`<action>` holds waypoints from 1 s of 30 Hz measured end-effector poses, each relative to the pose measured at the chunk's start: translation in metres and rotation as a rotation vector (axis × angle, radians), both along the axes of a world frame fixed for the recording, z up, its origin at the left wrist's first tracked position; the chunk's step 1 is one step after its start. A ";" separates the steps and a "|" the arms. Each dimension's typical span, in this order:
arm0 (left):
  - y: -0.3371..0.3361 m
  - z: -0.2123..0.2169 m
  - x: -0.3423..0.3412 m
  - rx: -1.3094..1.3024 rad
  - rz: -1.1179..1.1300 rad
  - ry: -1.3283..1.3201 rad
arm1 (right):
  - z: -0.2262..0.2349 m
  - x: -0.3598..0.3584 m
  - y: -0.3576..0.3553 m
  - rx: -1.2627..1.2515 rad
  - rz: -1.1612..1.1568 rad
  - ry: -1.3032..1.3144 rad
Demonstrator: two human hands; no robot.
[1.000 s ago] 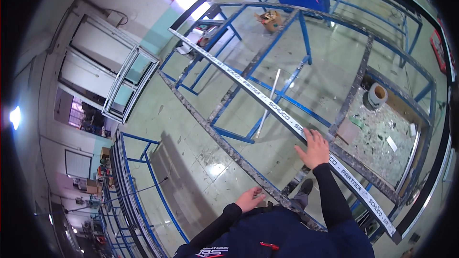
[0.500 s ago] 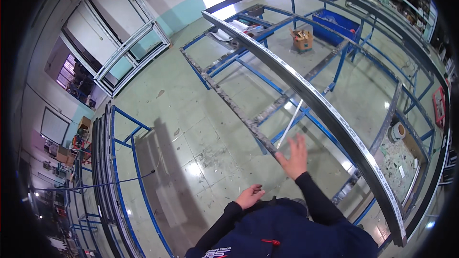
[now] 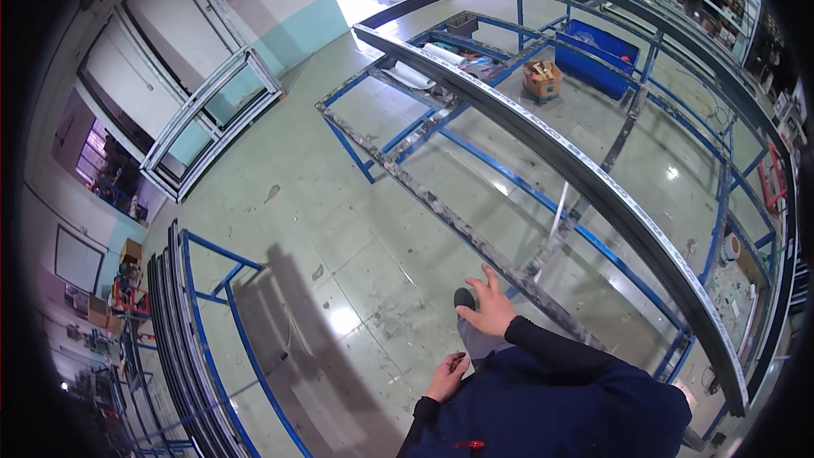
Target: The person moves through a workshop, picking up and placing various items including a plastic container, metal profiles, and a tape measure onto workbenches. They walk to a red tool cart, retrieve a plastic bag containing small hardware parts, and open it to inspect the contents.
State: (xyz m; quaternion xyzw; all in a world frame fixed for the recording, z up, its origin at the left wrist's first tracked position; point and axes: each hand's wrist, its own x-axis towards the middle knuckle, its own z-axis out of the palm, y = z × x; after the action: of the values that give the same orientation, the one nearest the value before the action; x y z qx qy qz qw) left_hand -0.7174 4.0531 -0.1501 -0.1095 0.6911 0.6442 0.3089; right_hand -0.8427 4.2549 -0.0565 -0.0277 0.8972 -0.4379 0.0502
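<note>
My right hand (image 3: 487,309) is above the near rail of a blue steel work table (image 3: 448,218), fingers spread, with nothing in it. Close to my body, my left hand (image 3: 446,379) has its fingers curled in. A small dark patch shows at its fingertips, too small to name. Across the table lies a large dark profile frame (image 3: 560,158) with printed white film along its near side. Neither hand touches this frame. My shoe (image 3: 464,298) shows on the floor beside the right hand.
Long dark profiles (image 3: 174,322) rest on a blue rack (image 3: 233,309) at the left. Large window frames (image 3: 203,140) lean against the far-left wall. A cardboard box (image 3: 541,80) and a blue bin (image 3: 598,64) stand beyond the table. A tape roll (image 3: 731,247) sits at the right.
My view has shifted forward along the table, and my shoe has come into sight. The right hand has drawn back toward my body; the left stays low and curled.
</note>
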 end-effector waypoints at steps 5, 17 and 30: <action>-0.088 -0.026 -0.130 -0.273 -0.014 0.088 | -0.018 -0.134 -0.048 -0.045 0.039 0.001; -0.332 -0.149 -0.295 -0.776 0.101 -0.457 | 0.031 -0.468 -0.089 -0.218 -0.009 0.073; -0.514 -0.149 -0.831 -1.030 0.049 0.057 | 0.042 -0.793 0.004 -0.149 -0.682 0.306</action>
State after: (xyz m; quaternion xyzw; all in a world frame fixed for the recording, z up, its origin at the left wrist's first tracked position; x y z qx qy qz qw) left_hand -1.5484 3.5389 -0.2992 -0.2459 0.9241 0.2300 0.1808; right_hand -1.6356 4.2589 -0.0146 0.2038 0.8177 -0.4843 -0.2350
